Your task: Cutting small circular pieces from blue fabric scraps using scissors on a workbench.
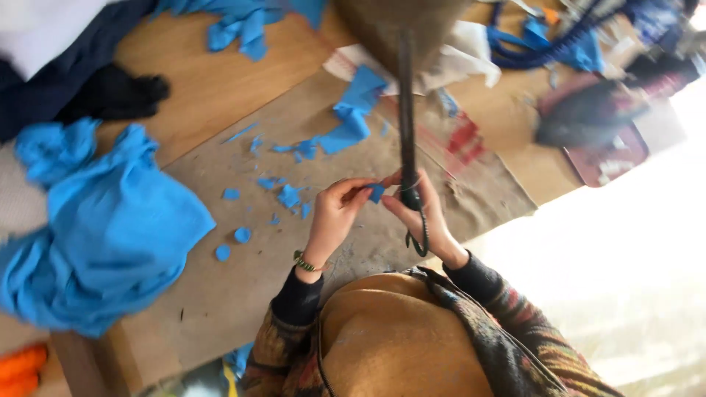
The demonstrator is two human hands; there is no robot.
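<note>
Here the left hand (pixel 334 213) pinches a small blue fabric piece (pixel 376 192), and the right hand (pixel 421 213), just beside it, grips long dark scissors (pixel 407 125) whose blades point away. Blue scraps (pixel 283 195) lie scattered on the brown worktop (pixel 243 287). A large blue cloth (pixel 103 228) is heaped well apart, to the left.

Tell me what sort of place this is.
Probably a craft or sewing workspace: a heap of blue fabric, small cut blue scraps scattered over a brown paper-covered table, and dark scissors in the right hand.
</note>
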